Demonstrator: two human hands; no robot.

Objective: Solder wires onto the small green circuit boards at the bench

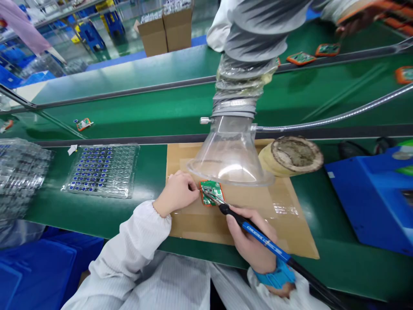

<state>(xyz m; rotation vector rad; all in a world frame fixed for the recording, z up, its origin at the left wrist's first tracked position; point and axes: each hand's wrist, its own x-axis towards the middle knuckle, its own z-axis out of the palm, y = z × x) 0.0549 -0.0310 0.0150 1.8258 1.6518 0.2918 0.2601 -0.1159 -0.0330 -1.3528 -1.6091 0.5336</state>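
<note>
A small green circuit board (pixel 217 189) with an orange rim lies on a sheet of brown cardboard (pixel 200 224). My right hand (pixel 253 241) is closed around a blue and black soldering iron (pixel 264 239), its metal tip over the middle of the board. At the board's left edge, my left hand (pixel 179 191) is closed with the fingertips pinched together. Whatever it holds, if anything, is too small to make out. A clear fume hood (pixel 229 150) hangs just above and behind the board.
Left of the cardboard lies a clear plastic tray (pixel 124 172) holding rows of small blue parts. A round yellowish pot (pixel 269 159) and a blue machine (pixel 364 193) stand to the right. More boards (pixel 300 58) lie on the green line behind, near another person's hand (pixel 358 21).
</note>
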